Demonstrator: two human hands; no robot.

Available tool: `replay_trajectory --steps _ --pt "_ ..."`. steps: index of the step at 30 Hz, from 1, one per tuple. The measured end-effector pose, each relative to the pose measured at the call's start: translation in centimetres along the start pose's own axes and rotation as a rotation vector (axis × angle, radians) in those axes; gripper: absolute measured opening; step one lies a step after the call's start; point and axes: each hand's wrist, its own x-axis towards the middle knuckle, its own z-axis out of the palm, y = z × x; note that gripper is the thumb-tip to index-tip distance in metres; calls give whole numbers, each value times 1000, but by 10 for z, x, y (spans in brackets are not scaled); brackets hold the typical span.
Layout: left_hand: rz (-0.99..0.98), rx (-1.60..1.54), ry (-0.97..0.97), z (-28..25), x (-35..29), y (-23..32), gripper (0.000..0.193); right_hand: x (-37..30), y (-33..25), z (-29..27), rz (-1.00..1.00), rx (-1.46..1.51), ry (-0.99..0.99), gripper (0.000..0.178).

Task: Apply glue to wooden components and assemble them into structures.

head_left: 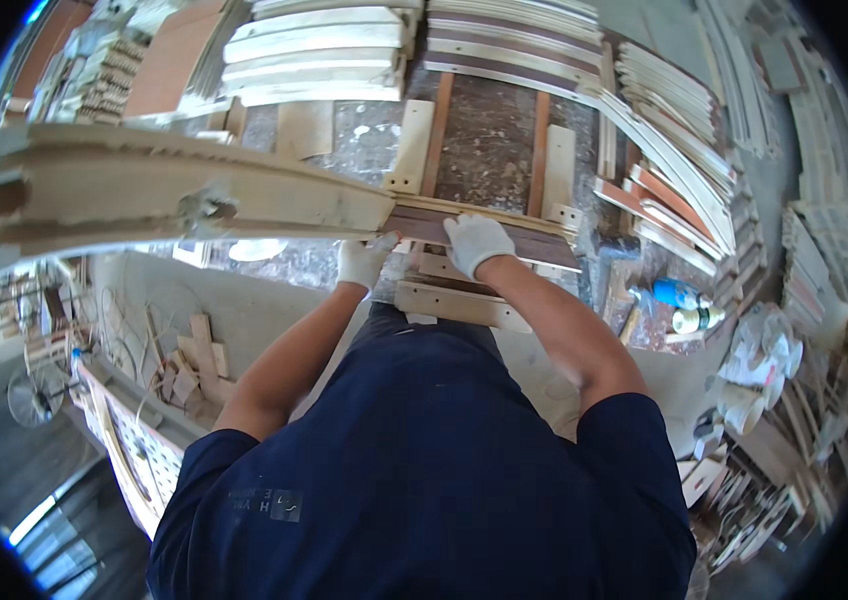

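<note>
A long pale wooden beam (274, 195) reaches in from the left, its near end large, grooved and rough. In line with its far end lies a dark brown wooden strip (536, 243) beside a pale edge strip. My left hand (361, 263), in a white glove, is closed at the join between beam and strip; its fingers are partly hidden under the wood. My right hand (479, 245), also gloved, grips the brown strip from above, fingers bent over it. A pale crosspiece with holes (459, 304) sits just in front of my body.
Stacks of pale slats (314, 55) and dark-edged slats (514, 45) line the bench's far side. Curved slats (679, 130) pile up on the right. A blue bottle (677, 293) and a pale-green bottle (697, 319) lie near a plastic bag (759, 350). Wood scraps (754, 510) cover the lower right.
</note>
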Motion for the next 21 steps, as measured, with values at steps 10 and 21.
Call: replay_trajectory --steps 10,21 --pt "54 -226 -48 -81 -42 -128 85 -38 -75 -44 -325 300 636 29" --pt "-547 -229 312 -363 -136 -371 71 24 -348 71 -399 704 225 20"
